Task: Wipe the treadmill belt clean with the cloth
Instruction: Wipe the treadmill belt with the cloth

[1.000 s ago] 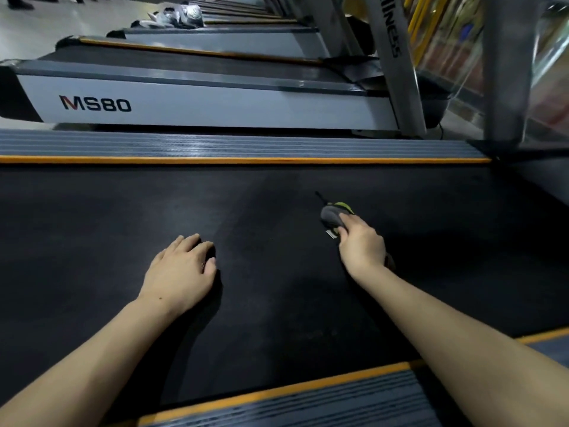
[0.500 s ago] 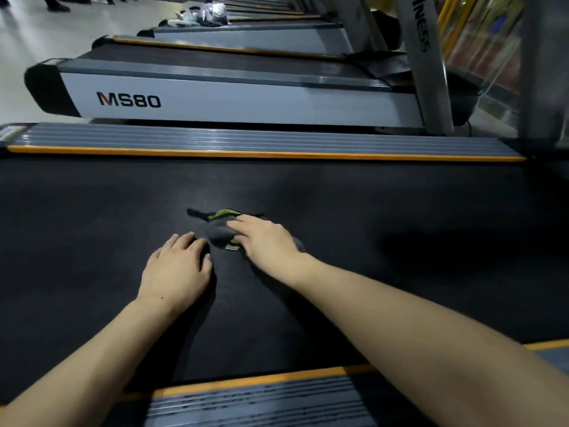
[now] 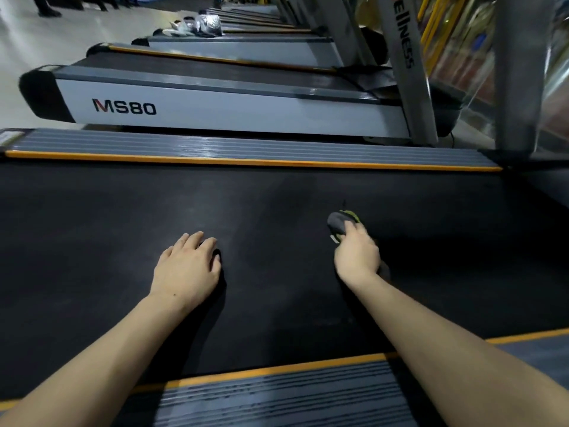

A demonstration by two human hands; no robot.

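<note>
While left hand (image 3: 187,264) lies flat on belt (image 3: 92,226), right hand (image 3: 357,252) grips cloth (image 3: 340,222).

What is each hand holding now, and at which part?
The right hand holds the small dark grey cloth with green edge at its near end. The left hand holds nothing.

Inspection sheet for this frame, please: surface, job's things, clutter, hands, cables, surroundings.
Surface: black treadmill belt, orange-edged grey side rails.
Job's things: dark cloth with green trim, on the belt.
Clutter: nothing seen on the belt.
Hands: left hand rests flat on the belt; right hand presses the cloth.
Cables: nothing seen clearly.
Surroundings: neighbouring MS80 treadmill; row of treadmills beyond, shoes on one.
</note>
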